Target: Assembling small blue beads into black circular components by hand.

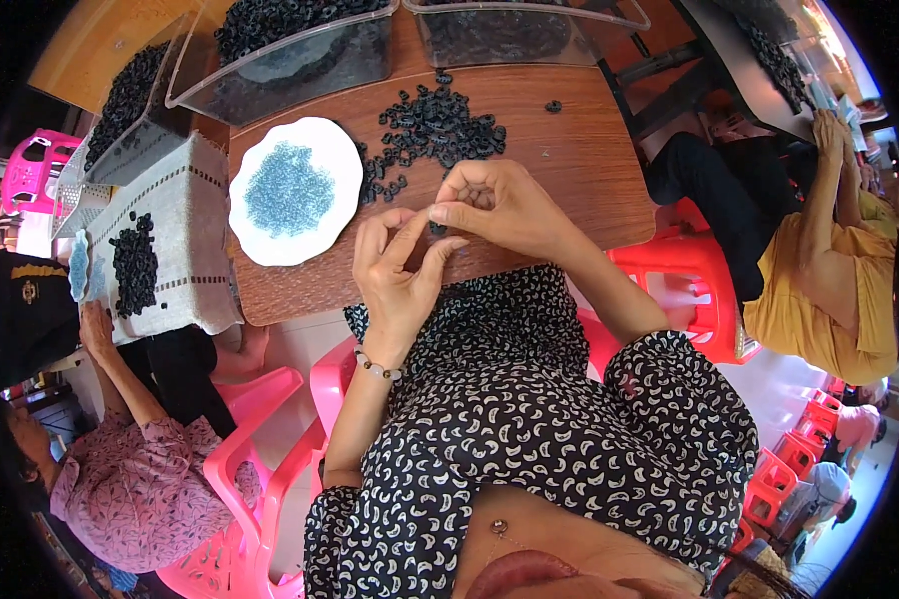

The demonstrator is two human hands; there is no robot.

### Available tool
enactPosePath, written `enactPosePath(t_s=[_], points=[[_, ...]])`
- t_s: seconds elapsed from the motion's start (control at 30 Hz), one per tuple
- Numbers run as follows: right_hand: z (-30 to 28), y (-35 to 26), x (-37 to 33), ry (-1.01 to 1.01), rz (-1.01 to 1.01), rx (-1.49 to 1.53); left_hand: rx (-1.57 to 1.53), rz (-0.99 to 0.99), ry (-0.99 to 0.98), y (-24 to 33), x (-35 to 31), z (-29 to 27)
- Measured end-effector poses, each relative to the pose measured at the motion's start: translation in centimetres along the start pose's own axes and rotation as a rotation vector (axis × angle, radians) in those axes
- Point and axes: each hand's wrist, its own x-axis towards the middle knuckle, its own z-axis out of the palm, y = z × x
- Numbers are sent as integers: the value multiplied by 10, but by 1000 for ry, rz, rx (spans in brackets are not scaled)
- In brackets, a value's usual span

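My left hand (400, 275) and my right hand (504, 215) meet over the near edge of the wooden table. A small black part (437, 229) shows between the fingertips of my left hand. Thumb and index finger of my right hand are pinched together right against it, and what they hold is too small to make out. Beyond my hands lies a loose pile of small black ring-like parts (445, 120). To the left stands a white scalloped plate (346, 150) with many tiny clear bluish pieces (290, 190) heaped in it.
Clear plastic bins (300, 85) of black parts stand along the table's far side. A single black part (553, 106) lies at the right. People sit close on both sides: one at a cloth-covered table (185, 230), another in yellow (809, 290). A red stool (679, 290) is at right.
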Motion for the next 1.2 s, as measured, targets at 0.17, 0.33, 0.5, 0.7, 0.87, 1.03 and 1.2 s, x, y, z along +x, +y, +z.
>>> enactPosePath(t_s=[0.17,0.33,0.5,0.7,0.87,1.03,1.2], points=[[-30,-39,35,290,-339,-401,-126,-144,-21,-29,-14,9],[-101,-93,98,707,-661,-726,-150,-133,-67,-21,-13,10],[-125,-74,124,825,-640,-1029,-106,-156,-74,-23,-16,12],[-75,-8,98,365,-522,-909,-84,-104,-41,-21,-17,12],[-53,18,78,259,-393,-1037,-64,-79,-30,-21,-16,12],[-39,25,81,247,-367,-962,-54,-77,-39,-22,-17,13],[-34,37,92,213,-326,-1052,-60,-81,-43,-20,-17,13]])
